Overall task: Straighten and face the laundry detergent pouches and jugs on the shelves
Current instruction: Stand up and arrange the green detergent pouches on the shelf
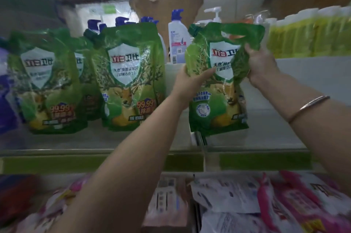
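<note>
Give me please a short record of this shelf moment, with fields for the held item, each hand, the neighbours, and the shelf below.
held item: green detergent pouch, front label facing out, right side creased inward
left hand: left hand grips the pouch's left edge
right hand: right hand pinches the folded right side near the top
wrist: metal bangle on the right forearm
neighbours: two matching green pouches standing upright to the left; white pump bottle behind
far right: row of yellow bottles
shelf below: pink and white packets, lying untidy
</note>
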### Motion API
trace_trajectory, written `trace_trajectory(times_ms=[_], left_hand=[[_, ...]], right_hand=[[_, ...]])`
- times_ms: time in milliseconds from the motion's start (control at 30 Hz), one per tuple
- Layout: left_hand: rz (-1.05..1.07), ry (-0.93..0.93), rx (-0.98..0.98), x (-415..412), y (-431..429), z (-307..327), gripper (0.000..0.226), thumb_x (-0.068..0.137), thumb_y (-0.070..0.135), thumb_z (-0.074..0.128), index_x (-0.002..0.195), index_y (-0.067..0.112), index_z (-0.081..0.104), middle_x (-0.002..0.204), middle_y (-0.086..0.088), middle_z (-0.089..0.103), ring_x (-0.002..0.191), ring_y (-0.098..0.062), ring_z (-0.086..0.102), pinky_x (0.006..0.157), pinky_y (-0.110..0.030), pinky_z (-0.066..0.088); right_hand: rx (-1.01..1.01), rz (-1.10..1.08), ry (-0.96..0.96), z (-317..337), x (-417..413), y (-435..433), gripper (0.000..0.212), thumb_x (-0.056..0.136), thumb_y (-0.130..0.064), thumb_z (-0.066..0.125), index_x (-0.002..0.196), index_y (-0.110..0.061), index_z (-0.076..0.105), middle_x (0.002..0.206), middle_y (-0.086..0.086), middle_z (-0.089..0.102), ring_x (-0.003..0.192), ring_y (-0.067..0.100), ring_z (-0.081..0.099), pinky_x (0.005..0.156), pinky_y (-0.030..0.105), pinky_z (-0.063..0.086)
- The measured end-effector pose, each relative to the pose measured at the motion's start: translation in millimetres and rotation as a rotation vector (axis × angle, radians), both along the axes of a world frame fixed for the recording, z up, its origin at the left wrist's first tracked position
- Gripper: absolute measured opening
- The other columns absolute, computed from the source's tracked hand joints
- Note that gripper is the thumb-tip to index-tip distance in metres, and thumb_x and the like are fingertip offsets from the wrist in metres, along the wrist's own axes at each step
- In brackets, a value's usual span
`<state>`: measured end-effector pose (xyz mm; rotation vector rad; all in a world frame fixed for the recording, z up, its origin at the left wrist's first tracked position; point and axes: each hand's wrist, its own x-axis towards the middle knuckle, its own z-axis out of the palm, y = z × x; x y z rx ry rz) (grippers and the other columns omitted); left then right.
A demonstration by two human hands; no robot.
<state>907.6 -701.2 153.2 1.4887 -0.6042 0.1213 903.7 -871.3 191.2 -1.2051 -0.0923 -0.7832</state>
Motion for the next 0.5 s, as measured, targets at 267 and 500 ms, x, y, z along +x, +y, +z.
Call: trace_trajectory(times_ms=[267, 500], left_hand=[[0.012, 0.023, -0.191, 18.3, -0.5, 1.4, 0.019, 0.084, 0.012, 0.065, 0.101, 0.009, 0.058, 0.090, -0.006, 0.069, 0.078, -0.019, 0.068, 0.071, -0.035, 0.059], [0.070, -0.068, -0.199, 25.4, 7.0, 18.0, 0.009, 0.084, 0.009, 0.065, 0.092, 0.007, 0.062, 0.081, -0.004, 0.067, 0.065, -0.014, 0.066, 0.063, -0.030, 0.057]], right_hand=[[-0.097, 0.099, -0.069, 20.3, 17.1, -17.0, 0.013, 0.095, -0.018, 0.052, 0.089, -0.012, 0.061, 0.093, 0.008, 0.069, 0.075, 0.020, 0.071, 0.070, 0.038, 0.059], [-0.069, 0.336, -0.088, 24.2, 22.6, -20.0, 0.025, 0.096, -0.029, 0.044, 0.100, -0.011, 0.061, 0.096, 0.008, 0.072, 0.087, 0.025, 0.071, 0.069, 0.037, 0.058]])
